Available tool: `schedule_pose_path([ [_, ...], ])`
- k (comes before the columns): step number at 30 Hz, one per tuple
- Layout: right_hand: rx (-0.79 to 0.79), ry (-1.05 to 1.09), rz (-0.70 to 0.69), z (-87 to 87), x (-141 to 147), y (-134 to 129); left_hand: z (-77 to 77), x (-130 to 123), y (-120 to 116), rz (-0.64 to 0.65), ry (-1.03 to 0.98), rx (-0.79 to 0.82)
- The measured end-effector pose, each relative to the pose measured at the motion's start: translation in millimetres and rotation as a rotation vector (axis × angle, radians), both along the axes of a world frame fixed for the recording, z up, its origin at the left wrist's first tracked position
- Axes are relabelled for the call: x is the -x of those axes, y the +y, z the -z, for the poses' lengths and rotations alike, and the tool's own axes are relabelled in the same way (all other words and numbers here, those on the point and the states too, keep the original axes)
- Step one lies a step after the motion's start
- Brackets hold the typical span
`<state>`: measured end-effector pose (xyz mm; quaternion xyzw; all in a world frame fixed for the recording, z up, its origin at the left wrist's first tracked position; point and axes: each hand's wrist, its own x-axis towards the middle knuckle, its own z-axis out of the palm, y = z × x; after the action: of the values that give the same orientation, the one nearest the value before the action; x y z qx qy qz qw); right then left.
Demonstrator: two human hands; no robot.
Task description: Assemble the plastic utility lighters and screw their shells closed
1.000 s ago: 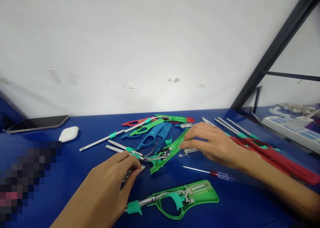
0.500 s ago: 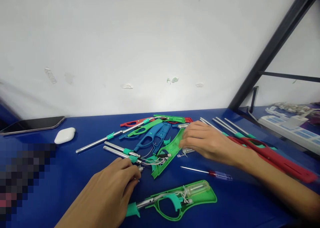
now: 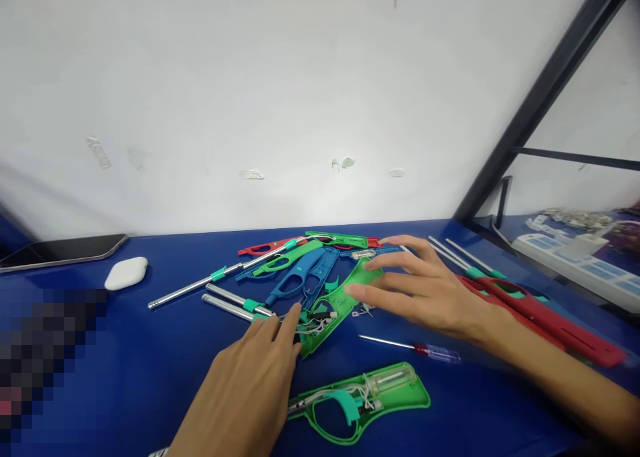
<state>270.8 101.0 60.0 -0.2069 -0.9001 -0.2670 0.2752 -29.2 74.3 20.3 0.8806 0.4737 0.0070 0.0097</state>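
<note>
My left hand [image 3: 255, 370] lies over the metal tubes' lower ends, its fingertips at the lower end of a green half shell [image 3: 347, 297] with white wires. Whether it grips anything is hidden. My right hand [image 3: 420, 287], fingers spread, is at the upper end of that same shell and holds nothing visible. Nearer to me lies another green half shell [image 3: 407, 393], holding a clear tank [image 3: 393, 379], wires and a teal trigger [image 3: 345, 403]; its metal tube runs under my left hand. A screwdriver [image 3: 437, 353] with a clear and red handle lies between the shells.
Behind are blue shells [image 3: 295, 277], a red shell [image 3: 263, 249] and a long metal tube [image 3: 195, 287]. Red lighters [image 3: 565, 317] lie at right, near a white power strip [image 3: 580, 263]. A white case [image 3: 126, 273] and a phone [image 3: 65, 251] are at left.
My left hand has moved right and up toward the wired green shell. My right hand has spread its fingers over that shell's upper end.
</note>
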Motion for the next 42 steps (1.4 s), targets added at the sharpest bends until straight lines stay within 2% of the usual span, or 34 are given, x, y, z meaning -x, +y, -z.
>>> schedule_pose_path([
  [4, -0.117, -0.011, -0.023, -6.5, 8, -5, 5.1, -3, 5, 0.000, 0.037, 0.024],
  [9, -0.194, -0.011, -0.035, -9.8, 12, -10, -4.1, -4, 8, -0.016, 0.058, 0.018],
  [17, -0.182, 0.012, -0.068, -10.4, 13, -10, -6.2, -2, 7, -0.049, 0.091, 0.018],
  [24, -0.218, 0.005, 0.005, -7.5, 9, -1, -18.2, -7, 4, -0.150, 0.134, 0.004],
  [26, -0.199, 0.000, 0.031, -7.0, 6, 1, -16.2, -5, 4, -0.154, 0.123, -0.064],
  [30, -0.150, -0.034, 0.071, -6.4, 2, 3, -6.4, 0, 7, -0.034, 0.001, -0.425],
  [32, -0.132, -0.043, 0.073, -5.9, 1, 3, -3.8, 2, 8, 0.019, -0.051, -0.538],
  [42, -0.102, -0.042, 0.088, -3.7, 7, 3, 0.2, 7, 10, 0.061, -0.066, -0.587],
])
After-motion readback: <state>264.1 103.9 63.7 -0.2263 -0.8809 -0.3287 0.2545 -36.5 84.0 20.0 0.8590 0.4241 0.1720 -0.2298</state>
